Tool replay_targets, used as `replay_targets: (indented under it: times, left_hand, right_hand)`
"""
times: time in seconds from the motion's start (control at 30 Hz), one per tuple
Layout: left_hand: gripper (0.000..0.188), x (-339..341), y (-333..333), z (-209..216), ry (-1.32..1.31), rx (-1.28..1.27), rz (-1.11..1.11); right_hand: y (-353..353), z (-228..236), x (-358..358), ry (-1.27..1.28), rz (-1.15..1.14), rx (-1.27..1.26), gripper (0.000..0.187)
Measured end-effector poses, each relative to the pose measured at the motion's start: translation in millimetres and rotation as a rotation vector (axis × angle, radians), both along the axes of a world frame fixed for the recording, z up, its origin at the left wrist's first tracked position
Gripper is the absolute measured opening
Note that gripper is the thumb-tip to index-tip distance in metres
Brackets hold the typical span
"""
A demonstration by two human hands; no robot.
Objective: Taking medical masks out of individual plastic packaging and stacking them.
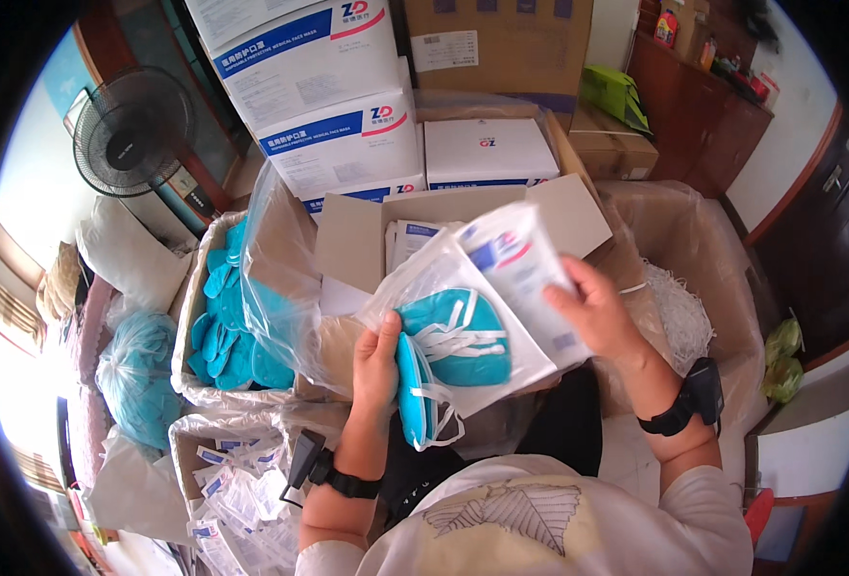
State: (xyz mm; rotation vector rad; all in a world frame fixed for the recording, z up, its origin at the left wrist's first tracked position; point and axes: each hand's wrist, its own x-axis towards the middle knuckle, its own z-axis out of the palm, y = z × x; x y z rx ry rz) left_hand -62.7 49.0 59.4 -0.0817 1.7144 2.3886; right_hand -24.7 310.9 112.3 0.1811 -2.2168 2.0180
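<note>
Closed around a folded teal face mask with white straps, my left hand is just left of the middle, in front of my lap. Beside it lies a flat pouch with a clear front; another teal mask and its white straps show through. Which hand bears this pouch's weight I cannot tell. My right hand grips a white printed pouch, partly blurred, at its right edge; it overlaps the clear-fronted one. Just beyond both hands, an open carton holds white printed pouches.
At left stand a plastic-lined box of teal masks and a box of small white packets. White cartons are stacked behind. On the right, a lined box contains a heap of white straps. A fan stands at far left.
</note>
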Motion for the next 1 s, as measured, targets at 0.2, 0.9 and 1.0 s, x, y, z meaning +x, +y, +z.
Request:
replay_targets:
  times: [0.2, 0.9, 1.0]
  left_hand:
    - [0.036, 23.9, 17.2, -2.5, -0.035, -0.040, 0.003]
    - [0.025, 32.1, -5.8, 40.0, 0.540, -1.065, -0.743]
    - [0.022, 36.0, -3.1, 44.5, 0.576, -1.145, -0.617]
  right_hand:
    - [-31.0, 3.4, 17.7, 0.532, -0.298, 0.690, 0.032]
    - [-61.1, -16.5, 10.4, 0.263, 0.478, 0.768, 0.023]
    - [-62.6, -41.3, 16.4, 0.149, 0.342, 0.634, 0.017]
